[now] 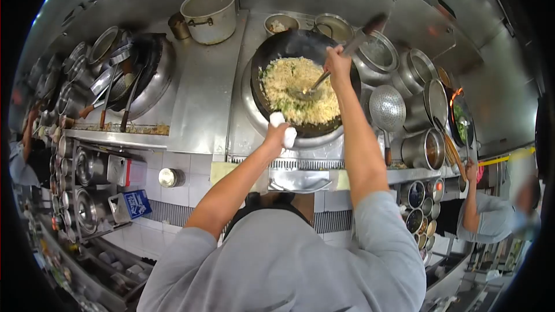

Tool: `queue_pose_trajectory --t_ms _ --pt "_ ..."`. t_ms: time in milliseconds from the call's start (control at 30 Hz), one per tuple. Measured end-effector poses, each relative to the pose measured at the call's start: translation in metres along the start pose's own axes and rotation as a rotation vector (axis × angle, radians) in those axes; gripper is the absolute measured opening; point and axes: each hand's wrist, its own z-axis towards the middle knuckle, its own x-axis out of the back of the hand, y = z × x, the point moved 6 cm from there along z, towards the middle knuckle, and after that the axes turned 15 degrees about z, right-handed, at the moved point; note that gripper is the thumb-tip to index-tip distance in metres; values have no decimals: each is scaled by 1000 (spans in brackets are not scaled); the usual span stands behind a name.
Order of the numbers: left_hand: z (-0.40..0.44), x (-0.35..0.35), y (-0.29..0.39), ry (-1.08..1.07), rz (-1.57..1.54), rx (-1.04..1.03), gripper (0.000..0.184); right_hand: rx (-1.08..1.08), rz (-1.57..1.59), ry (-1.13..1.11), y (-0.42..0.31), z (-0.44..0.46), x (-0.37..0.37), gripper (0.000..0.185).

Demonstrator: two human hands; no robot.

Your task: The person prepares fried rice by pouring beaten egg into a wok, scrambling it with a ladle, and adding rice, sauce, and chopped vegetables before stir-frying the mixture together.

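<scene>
A large black wok [272, 52] sits on the burner in front of me, holding fried rice [295, 84] with green bits mixed in. My left hand [277, 134] is closed around a folded white cloth [289, 136] at the wok's near rim; whatever lies under the cloth is hidden. In my right hand [339, 65], the fingers wrap the shaft of a long-handled ladle [354, 43]. Its dark grip end points up and to the right, while its bowl rests in the rice near the wok's middle.
To the right are a perforated skimmer [387, 107], several pots [424, 149] and a co-worker [485, 214] at another wok [461, 118] with a flame behind it. A big pot [209, 16] stands at the back left. Another wok station [153, 81] with utensils lies left.
</scene>
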Motion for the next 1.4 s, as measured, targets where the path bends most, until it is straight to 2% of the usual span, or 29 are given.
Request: queue_pose_trajectory --t_ms 67,100,133,167,200,233,300,367,400,467,500,533,600,633,667,733,767,800,867,933,1000,1067,1133,1167,1233,1333,1367,1400 --pt "-29 -1 -7 -290 -96 169 22 -12 11 -21 -22 16 -28 28" --pt "-48 7 -4 -328 -59 147 29 8 -37 72 -45 13 -38 28" --pt "-77 19 9 -290 -13 156 28 51 17 20 -52 16 -34 29" --pt "-84 41 -1 -323 51 104 36 105 -65 53 -20 28 -18 28" --pt "-100 65 -6 -272 61 160 35 156 -146 103 14 33 1 27" --pt "-120 89 -9 -233 81 220 35 28 1 -53 28 30 -5 24" --pt "-139 139 -15 -77 85 66 39 -2 -42 -48 5 49 -36 24" --pt "-159 189 -17 143 75 -35 41 -50 -125 57 -23 50 -48 24" --pt "-171 209 -15 220 99 -31 41 81 -70 28 -25 52 -39 23" --pt "-193 244 -16 343 94 -40 40 171 -294 -16 21 51 -30 23" --pt "-201 253 -17 427 60 -58 41 -83 -175 -85 29 59 -34 24" --pt "-205 259 -15 513 17 -86 42 -69 -169 -99 23 71 -43 24" --pt "-206 266 -15 524 14 -114 45 40 -212 5 2 72 -52 25" --pt "-206 268 -17 544 8 -137 47 111 -69 34 -13 63 -55 25" --pt "-209 265 -20 557 1 -130 47 98 -70 24 12 72 -44 25" --pt "-212 252 -17 527 3 -97 45 168 -297 -96 70 83 -8 21" --pt "-198 243 -8 505 -13 -113 45 0 -413 -64 61 88 -24 23" --pt "-195 239 -6 502 -15 -116 45 4 -414 -65 41 81 -32 23" --pt "-182 224 -5 381 52 -128 43 273 -342 -30 -3 75 -43 24" --pt "-182 212 -13 344 22 -123 45 220 -352 20 14 72 -12 23" --pt "-167 195 0 320 139 -172 47 144 -651 -226 17 61 -38 27" --pt "-161 187 4 302 161 -173 49 148 -686 -269 -18 26 -32 30" --pt "-163 188 2 283 188 -178 50 241 -460 -68 -51 -5 8 26" --pt "-166 185 6 306 209 -183 50 232 -468 -49 -51 -10 23 26" --pt "-167 183 2 290 229 -143 50 66 -242 -35 -46 -4 51 27" --pt "-157 183 4 218 154 -150 52 209 -139 89 -119 -53 27 28" --pt "-157 188 4 252 207 -157 52 153 -190 254 -94 -61 41 28" --pt "-151 191 7 269 268 -178 53 170 -221 124 -54 -58 61 29"
